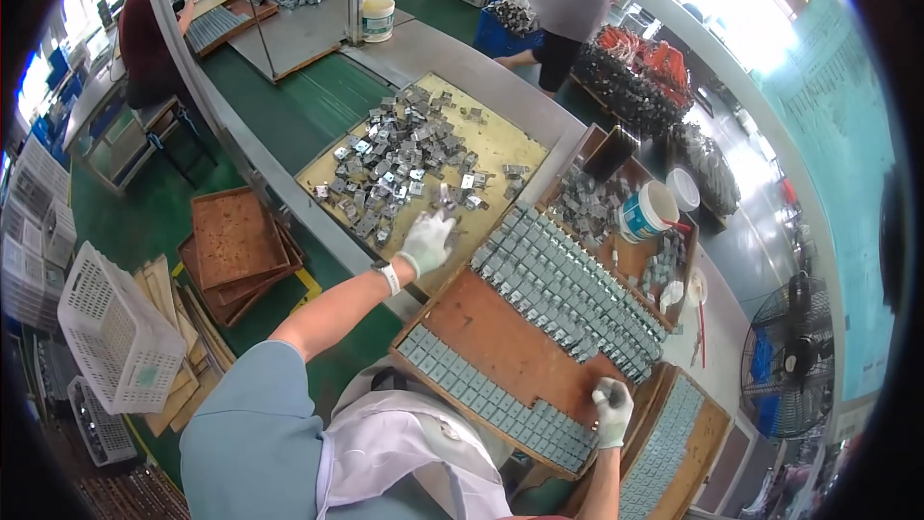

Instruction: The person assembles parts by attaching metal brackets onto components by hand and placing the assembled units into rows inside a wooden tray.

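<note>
My left hand (pixel 426 241), in a white glove, reaches over the near edge of a yellow board (pixel 500 140). Its fingers are stretched toward a heap of small shiny metal brackets (pixel 399 159); whether a fingertip touches one is blurred. My right hand (pixel 613 411), also gloved and dark at the fingers, is curled closed at the right end of a wooden tray (pixel 491 323). What it holds, if anything, is hidden. Inside that tray, rows of upright metal brackets (pixel 568 289) line the far side, and flat grey metal pieces (pixel 491 400) line the near side.
Another tray of pieces (pixel 664 453) is at my right. Beyond the main tray, a wooden box (pixel 616 260) holds loose parts and a white bucket (pixel 650 210). Stacked wooden trays (pixel 239 236) and a white crate (pixel 125 332) lie left. A fan (pixel 791 351) stands right; two people work farther off.
</note>
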`<state>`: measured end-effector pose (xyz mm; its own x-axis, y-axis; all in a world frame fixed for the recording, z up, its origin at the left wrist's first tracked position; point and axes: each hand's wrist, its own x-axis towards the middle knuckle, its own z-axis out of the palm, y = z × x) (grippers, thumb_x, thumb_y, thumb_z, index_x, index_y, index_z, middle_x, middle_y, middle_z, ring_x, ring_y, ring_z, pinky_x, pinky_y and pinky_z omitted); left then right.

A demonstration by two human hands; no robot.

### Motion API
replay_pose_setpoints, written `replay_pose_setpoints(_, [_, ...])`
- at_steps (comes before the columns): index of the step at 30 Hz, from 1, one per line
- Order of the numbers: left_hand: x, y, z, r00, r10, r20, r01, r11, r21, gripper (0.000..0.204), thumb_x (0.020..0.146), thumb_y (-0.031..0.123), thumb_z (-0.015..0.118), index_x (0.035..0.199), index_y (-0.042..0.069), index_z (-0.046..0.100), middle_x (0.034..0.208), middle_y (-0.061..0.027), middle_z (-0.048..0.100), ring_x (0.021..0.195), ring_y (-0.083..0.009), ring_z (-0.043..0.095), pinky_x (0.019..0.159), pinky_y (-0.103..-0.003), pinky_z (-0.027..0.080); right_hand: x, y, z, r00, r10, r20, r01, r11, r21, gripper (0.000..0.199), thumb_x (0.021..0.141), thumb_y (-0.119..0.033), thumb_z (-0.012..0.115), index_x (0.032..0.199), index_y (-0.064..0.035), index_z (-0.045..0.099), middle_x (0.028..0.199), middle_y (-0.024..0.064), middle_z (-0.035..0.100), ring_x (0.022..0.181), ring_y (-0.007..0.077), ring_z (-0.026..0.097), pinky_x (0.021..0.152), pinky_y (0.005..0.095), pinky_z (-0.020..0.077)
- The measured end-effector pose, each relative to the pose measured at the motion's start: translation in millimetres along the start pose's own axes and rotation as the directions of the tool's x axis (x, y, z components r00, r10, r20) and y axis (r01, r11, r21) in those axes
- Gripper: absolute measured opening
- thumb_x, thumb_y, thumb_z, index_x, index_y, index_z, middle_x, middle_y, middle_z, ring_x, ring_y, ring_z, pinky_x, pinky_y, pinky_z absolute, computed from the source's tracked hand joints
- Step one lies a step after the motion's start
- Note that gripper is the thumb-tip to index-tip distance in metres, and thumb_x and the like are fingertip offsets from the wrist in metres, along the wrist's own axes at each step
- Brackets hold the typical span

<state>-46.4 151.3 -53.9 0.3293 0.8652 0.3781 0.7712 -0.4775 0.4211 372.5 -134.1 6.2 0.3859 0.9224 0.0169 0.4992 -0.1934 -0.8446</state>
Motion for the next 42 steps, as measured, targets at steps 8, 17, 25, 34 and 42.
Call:
replay_pose_setpoints(8, [18.1,10.0,-21.9,0.988,0.037,-0.152,-0.077,0.960,-0.270,0.048,0.078,0.023,0.068,0.121,0.004,0.060,0.109,-0.0237,0.065,0.103,-0.0413,0.062,0.088,-0.047,0.051,2.8,-18.0,31.7,0.987,-0.149,0.059,0.121,0.934,0.336,0.038,0.084,-0.015,0.077,0.114,0.0026,0.064,0.106,0.0053,0.063,0.097,0.0164,0.058,0.089,0.0327,0.0466])
replay_pose_setpoints(17, [-29.7,103.8,-54.8,0.998,-0.048,0.051,0.064,0.324,-0.944,0.043,0.076,0.002,0.070,0.119,0.003,0.069,0.112,-0.0088,0.073,0.101,-0.0174,0.068,0.092,-0.033,0.055,15.6,-95.2,106.5,0.973,0.202,0.115,-0.229,0.913,0.338,0.033,0.091,0.000,0.064,0.123,0.0049,0.058,0.109,0.0111,0.063,0.084,0.0183,0.058,0.071,0.0292,0.0503])
replay_pose_setpoints(25, [-73.4,157.6,-39.7,0.974,0.004,0.228,0.202,0.445,-0.872,0.053,0.066,0.005,0.072,0.119,0.008,0.069,0.095,-0.0054,0.071,0.089,-0.0171,0.065,0.084,-0.029,0.051,47.8,-77.5,157.4,0.852,-0.487,0.194,0.441,0.866,0.237,0.034,0.091,-0.013,0.070,0.120,0.0024,0.063,0.107,0.0093,0.066,0.090,0.0194,0.061,0.081,0.0331,0.0500])
replay_pose_setpoints(34, [-76.0,141.6,-23.7,0.907,0.070,0.416,0.388,0.249,-0.887,0.036,0.095,0.028,0.071,0.116,-0.001,0.067,0.102,-0.0066,0.072,0.096,-0.0113,0.064,0.083,-0.030,0.053,16.4,-106.2,150.9,0.901,-0.244,0.359,-0.059,0.750,0.658,0.039,0.092,-0.024,0.068,0.120,0.0028,0.064,0.116,0.0083,0.064,0.106,0.0181,0.059,0.091,0.0337,0.0478])
replay_pose_setpoints(42, [-77.9,137.0,-50.0,0.847,0.070,0.527,0.532,-0.102,-0.841,0.035,0.099,0.012,0.062,0.129,-0.005,0.060,0.117,-0.0088,0.068,0.102,-0.0135,0.065,0.089,-0.029,0.054,7.9,-119.8,134.7,0.966,-0.093,0.242,-0.048,0.854,0.518,0.044,0.085,-0.009,0.077,0.124,0.0079,0.065,0.116,0.0069,0.067,0.102,0.0120,0.062,0.089,0.0252,0.0486])
